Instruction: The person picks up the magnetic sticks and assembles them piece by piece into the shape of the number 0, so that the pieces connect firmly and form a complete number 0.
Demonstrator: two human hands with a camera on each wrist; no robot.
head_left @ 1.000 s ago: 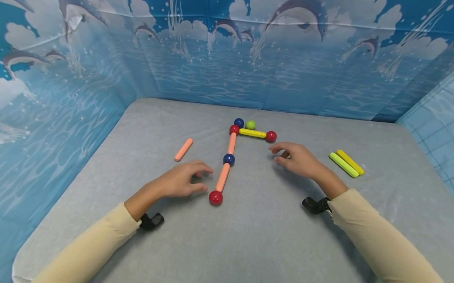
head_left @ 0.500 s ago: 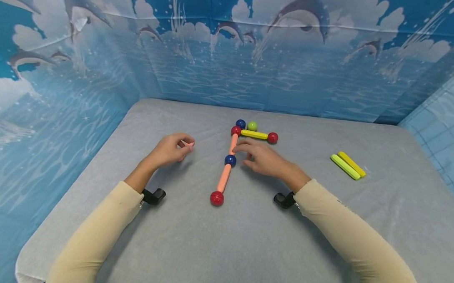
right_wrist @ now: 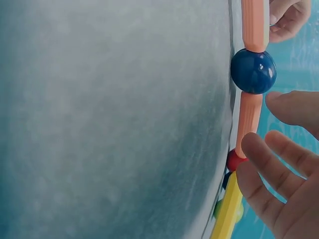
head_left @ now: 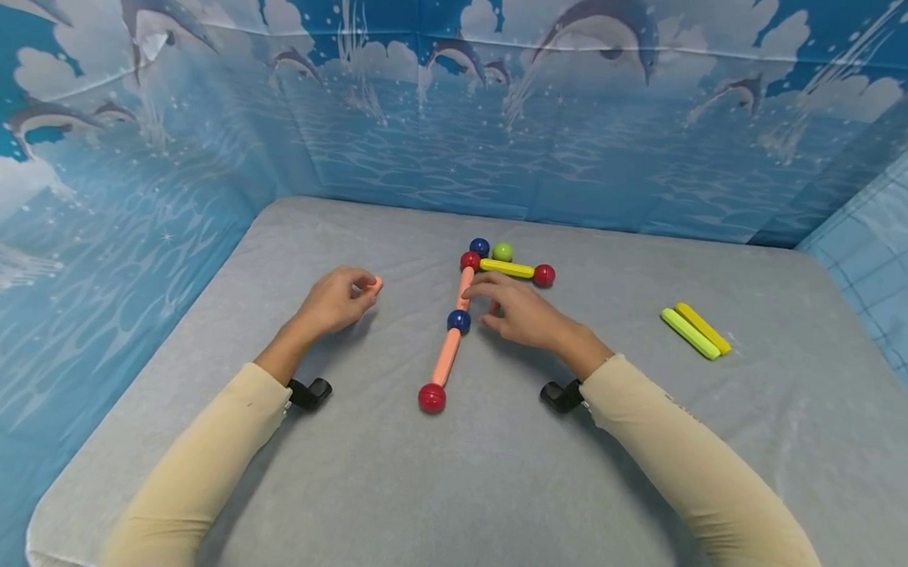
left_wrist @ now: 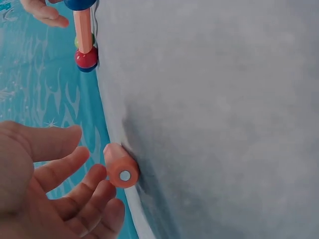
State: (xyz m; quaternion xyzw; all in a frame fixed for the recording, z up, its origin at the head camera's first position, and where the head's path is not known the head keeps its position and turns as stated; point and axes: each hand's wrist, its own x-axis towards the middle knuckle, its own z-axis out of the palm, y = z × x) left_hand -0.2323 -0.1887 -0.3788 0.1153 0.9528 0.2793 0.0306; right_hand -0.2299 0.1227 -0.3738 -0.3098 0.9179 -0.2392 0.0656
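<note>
In the head view my left hand [head_left: 337, 300] is low over the left of the table. An orange stick [head_left: 377, 286] shows its tip past the fingers. The left wrist view shows that stick [left_wrist: 119, 167] end-on, a metal disc in its end. Fingertips are right at it, while the thumb stands apart. My right hand [head_left: 524, 313] hovers with loosely bent fingers by the upper orange stick [head_left: 463, 292] of a ball-and-stick chain. This stick joins a red ball [head_left: 470, 261] to a blue ball [head_left: 458, 320]. A lower orange stick [head_left: 446, 357] runs to another red ball [head_left: 432, 398].
A yellow stick [head_left: 507, 269] leads from the chain's top to a red ball [head_left: 544, 276]. Behind it sit a blue ball [head_left: 479, 248] and a green ball [head_left: 503, 251]. Two loose yellowish sticks [head_left: 696, 329] lie right on the grey table [head_left: 537, 487]. Dolphin-print curtains [head_left: 459, 142] surround it.
My left hand has moved up and left to the loose orange stick, which it now mostly covers. My right hand has come left to the chain. The chain keeps its shape.
</note>
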